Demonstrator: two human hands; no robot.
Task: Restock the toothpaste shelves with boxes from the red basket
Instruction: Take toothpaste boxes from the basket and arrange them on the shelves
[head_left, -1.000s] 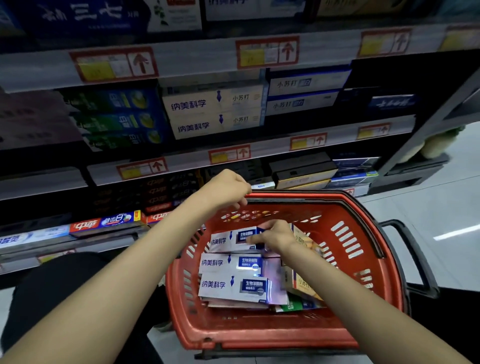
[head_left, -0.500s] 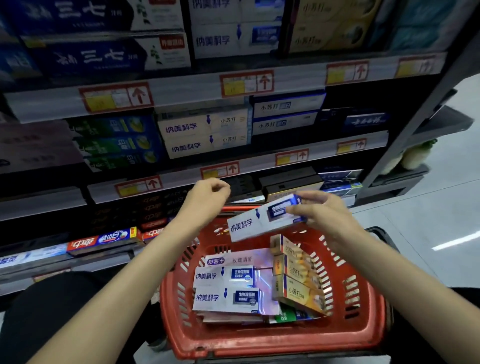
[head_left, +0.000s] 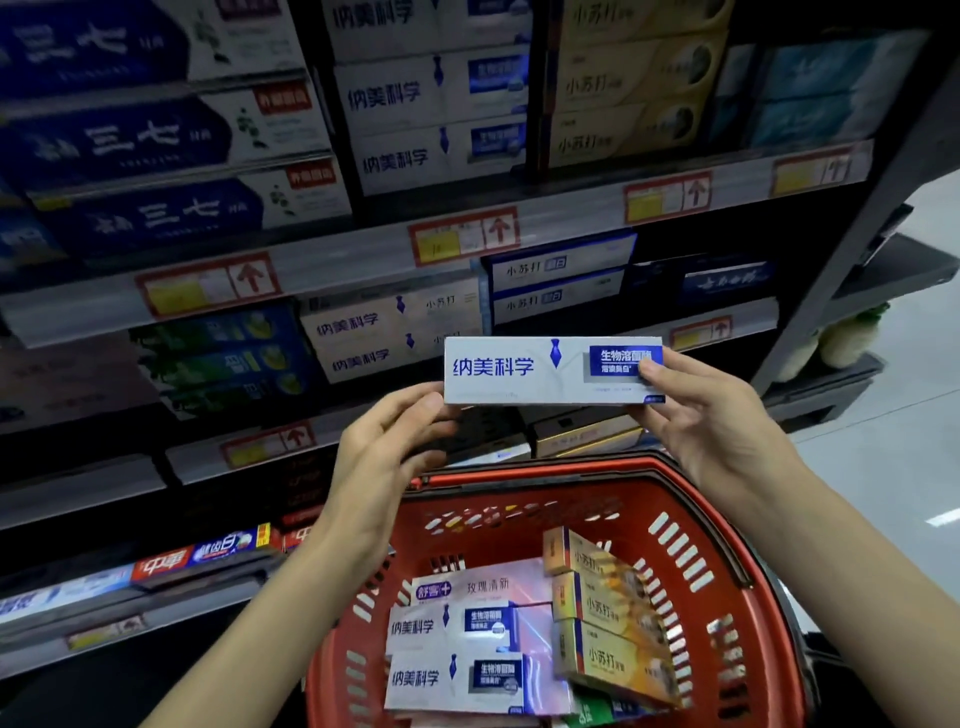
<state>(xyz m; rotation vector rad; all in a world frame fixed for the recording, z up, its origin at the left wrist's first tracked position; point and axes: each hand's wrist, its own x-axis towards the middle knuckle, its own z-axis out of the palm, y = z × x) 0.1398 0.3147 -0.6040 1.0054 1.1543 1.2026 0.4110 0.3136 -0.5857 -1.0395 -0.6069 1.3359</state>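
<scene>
The left hand (head_left: 387, 447) and right hand (head_left: 711, 421) hold a white toothpaste box (head_left: 550, 370) level above the red basket (head_left: 727, 525), fingers (head_left: 652, 370) pinching each end, name facing out, likely so it can slide straight onto the shelf (head_left: 363, 254) beside matching boxes (head_left: 431, 130).

A single wide-angle camera worn on the person's head looks forward and down, close in front of the toothpaste shelves (head_left: 337, 260), whose rails bow and tilt toward the frame's edges. Both forearms reach in from the bottom edge, the left hand (head_left: 384, 457) and right hand (head_left: 717, 421) holding a white toothpaste box (head_left: 519, 369) at centre, near the lens. The red basket (head_left: 727, 525) sits directly below, seen from above; pale floor (head_left: 893, 415) shows at far right.
</scene>
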